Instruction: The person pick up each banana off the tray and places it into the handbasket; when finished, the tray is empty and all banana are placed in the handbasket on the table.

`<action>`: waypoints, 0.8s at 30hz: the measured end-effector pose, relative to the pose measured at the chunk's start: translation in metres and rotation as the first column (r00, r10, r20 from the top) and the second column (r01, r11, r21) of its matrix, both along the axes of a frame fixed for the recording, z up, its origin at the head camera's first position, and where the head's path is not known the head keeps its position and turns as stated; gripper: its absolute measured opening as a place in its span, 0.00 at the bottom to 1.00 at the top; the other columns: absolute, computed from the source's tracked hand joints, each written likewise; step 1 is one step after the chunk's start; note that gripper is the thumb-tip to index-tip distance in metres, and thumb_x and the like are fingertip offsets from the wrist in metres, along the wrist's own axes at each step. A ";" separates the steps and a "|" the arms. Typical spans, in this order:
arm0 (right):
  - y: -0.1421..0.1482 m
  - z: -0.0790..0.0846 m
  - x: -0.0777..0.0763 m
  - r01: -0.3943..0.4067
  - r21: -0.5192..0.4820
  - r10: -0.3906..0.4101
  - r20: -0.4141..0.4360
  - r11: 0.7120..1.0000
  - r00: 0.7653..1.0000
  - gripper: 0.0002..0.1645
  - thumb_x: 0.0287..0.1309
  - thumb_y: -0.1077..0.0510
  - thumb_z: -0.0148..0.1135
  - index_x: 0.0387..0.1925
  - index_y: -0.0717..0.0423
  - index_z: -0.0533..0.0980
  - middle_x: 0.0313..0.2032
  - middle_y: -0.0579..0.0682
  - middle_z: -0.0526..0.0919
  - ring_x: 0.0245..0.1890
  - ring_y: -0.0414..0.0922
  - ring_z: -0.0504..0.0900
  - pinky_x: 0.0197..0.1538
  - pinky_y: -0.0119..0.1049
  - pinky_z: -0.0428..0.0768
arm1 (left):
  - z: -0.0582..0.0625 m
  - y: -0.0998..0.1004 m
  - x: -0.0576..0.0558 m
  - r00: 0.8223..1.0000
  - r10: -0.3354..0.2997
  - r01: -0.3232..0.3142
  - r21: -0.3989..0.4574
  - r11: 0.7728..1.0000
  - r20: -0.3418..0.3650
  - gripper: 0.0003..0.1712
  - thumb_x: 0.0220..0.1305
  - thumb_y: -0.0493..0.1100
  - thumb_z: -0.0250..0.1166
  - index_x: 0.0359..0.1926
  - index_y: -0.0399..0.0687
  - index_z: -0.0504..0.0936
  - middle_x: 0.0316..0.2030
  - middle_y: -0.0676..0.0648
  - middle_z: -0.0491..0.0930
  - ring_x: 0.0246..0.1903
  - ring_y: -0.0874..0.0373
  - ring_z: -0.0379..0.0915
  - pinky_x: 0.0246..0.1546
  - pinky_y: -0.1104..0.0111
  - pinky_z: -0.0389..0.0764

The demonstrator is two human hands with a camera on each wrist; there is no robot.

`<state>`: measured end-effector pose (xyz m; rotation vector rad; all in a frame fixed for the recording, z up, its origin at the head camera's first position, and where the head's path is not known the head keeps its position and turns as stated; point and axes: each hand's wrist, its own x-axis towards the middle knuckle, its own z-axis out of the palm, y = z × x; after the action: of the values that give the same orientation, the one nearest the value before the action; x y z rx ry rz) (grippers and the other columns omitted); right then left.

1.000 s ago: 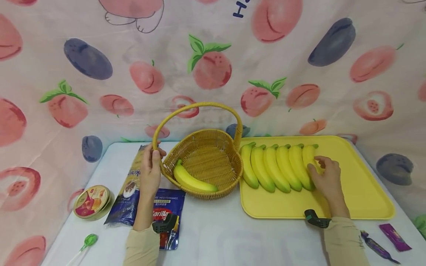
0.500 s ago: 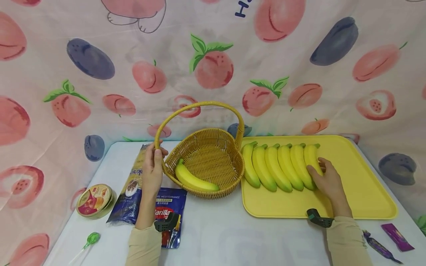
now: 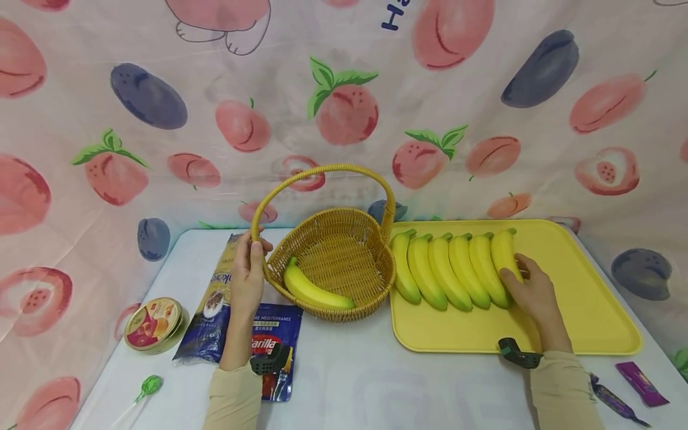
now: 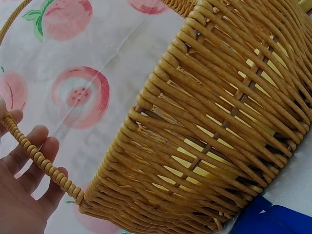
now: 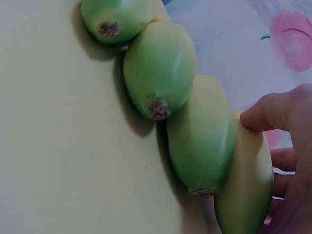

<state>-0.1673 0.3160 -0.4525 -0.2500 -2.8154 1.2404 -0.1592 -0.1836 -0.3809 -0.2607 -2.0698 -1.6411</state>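
Observation:
A yellow wicker basket (image 3: 344, 251) stands at the middle of the table with one banana (image 3: 317, 292) lying inside. My left hand (image 3: 247, 283) holds the left side of its tall handle (image 4: 41, 161), the fingers behind the wicker and the thumb in front. To the right, several bananas (image 3: 438, 272) lie side by side on a yellow tray (image 3: 586, 292). My right hand (image 3: 537, 292) grips the rightmost banana (image 3: 504, 251), thumb on top and fingers down its right side. The right wrist view shows that banana (image 5: 246, 170) against its neighbour's green end (image 5: 202, 141).
Left of the basket lie a long pasta packet (image 3: 212, 310), a blue Barilla pouch (image 3: 282, 334), a round tin (image 3: 156, 325) and a green lollipop (image 3: 149, 387). Two purple-wrapped candies (image 3: 642, 383) are by the tray's front right corner. A fruit-print cloth (image 3: 344, 77) hangs behind.
My right hand has come down from beside the rightmost banana and taken hold of it. That banana's stem end has shifted slightly upward in the view. My left hand stays on the handle.

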 end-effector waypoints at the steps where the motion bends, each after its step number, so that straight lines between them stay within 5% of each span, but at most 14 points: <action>1: 0.000 0.001 0.000 -0.003 0.002 0.003 -0.005 1.000 1.000 0.41 0.67 0.44 0.45 0.71 0.67 0.49 0.62 0.76 0.61 0.60 0.71 0.61 0.58 0.63 0.63 | 0.000 0.000 0.000 1.000 0.000 0.000 0.002 1.000 0.002 0.19 0.74 0.36 0.41 0.60 0.31 0.66 0.40 0.29 0.70 0.42 0.49 0.66 0.42 0.71 0.65; 6: -0.002 0.005 0.000 -0.018 0.002 0.018 -0.028 1.000 0.999 0.41 0.68 0.45 0.45 0.71 0.66 0.48 0.62 0.75 0.61 0.59 0.71 0.62 0.56 0.63 0.63 | 0.000 -0.001 0.001 1.000 0.003 -0.003 0.011 1.000 0.017 0.20 0.74 0.36 0.41 0.61 0.32 0.66 0.40 0.30 0.70 0.41 0.55 0.67 0.41 0.70 0.65; 10: -0.006 0.010 0.001 -0.036 -0.002 0.036 -0.058 0.999 0.998 0.41 0.68 0.46 0.46 0.72 0.65 0.47 0.62 0.75 0.61 0.59 0.70 0.62 0.55 0.63 0.64 | 0.000 -0.001 0.001 1.000 -0.002 0.001 0.024 1.000 0.026 0.20 0.74 0.36 0.41 0.61 0.31 0.65 0.41 0.29 0.70 0.43 0.49 0.67 0.41 0.67 0.65; 17: -0.014 0.018 0.004 -0.129 0.006 0.129 -0.151 0.992 0.980 0.40 0.69 0.49 0.48 0.72 0.63 0.47 0.61 0.73 0.62 0.58 0.69 0.62 0.54 0.63 0.63 | -0.001 -0.001 0.001 1.000 -0.003 0.003 0.014 1.000 0.012 0.20 0.74 0.36 0.41 0.61 0.31 0.65 0.41 0.29 0.70 0.43 0.48 0.67 0.40 0.68 0.65; 24: -0.024 0.026 0.007 -0.204 0.020 0.205 -0.146 0.979 0.968 0.39 0.69 0.51 0.49 0.72 0.62 0.47 0.62 0.72 0.61 0.58 0.68 0.63 0.53 0.62 0.64 | -0.001 0.000 0.001 1.000 -0.009 0.009 0.013 1.000 0.001 0.20 0.74 0.35 0.40 0.61 0.29 0.65 0.40 0.28 0.69 0.41 0.54 0.67 0.39 0.70 0.64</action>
<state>-0.1600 0.2924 -0.4262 0.1318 -2.7706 1.2309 -0.1579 -0.1837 -0.3822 -0.2652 -2.0608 -1.6597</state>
